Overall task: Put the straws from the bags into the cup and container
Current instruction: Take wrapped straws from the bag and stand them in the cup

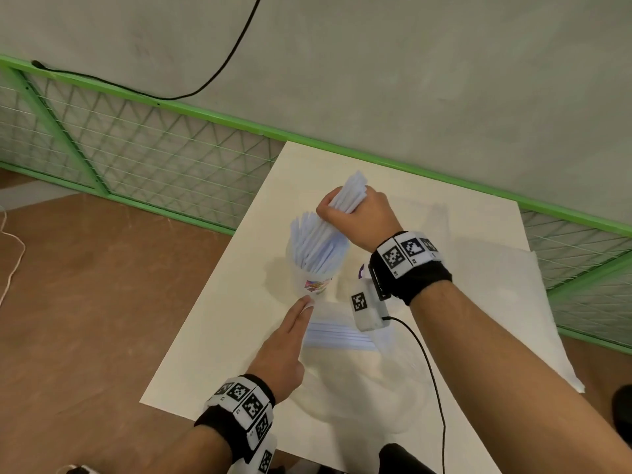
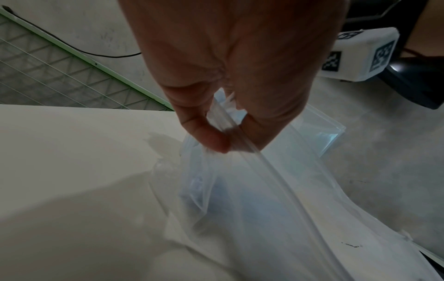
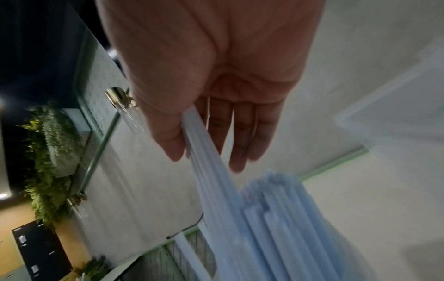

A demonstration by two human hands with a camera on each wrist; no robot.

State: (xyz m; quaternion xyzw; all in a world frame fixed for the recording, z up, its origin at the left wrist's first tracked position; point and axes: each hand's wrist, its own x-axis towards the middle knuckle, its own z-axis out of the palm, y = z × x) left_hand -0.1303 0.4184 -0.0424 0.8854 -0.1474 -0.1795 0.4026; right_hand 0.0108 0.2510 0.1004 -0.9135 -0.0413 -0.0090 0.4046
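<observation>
A clear cup with a colourful print stands on the white table, holding several white straws. My right hand grips a bundle of straws above the cup, its lower ends inside the rim. In the right wrist view the thumb and fingers of that hand clamp the bundle. My left hand is just in front of the cup. In the left wrist view it pinches the zip edge of a clear plastic bag. The bag lies on the table.
A faint clear container sits on the table to the right of the cup. A white sheet overhangs the table's right side. A black cable runs from my right wrist. A green mesh fence borders the far edge.
</observation>
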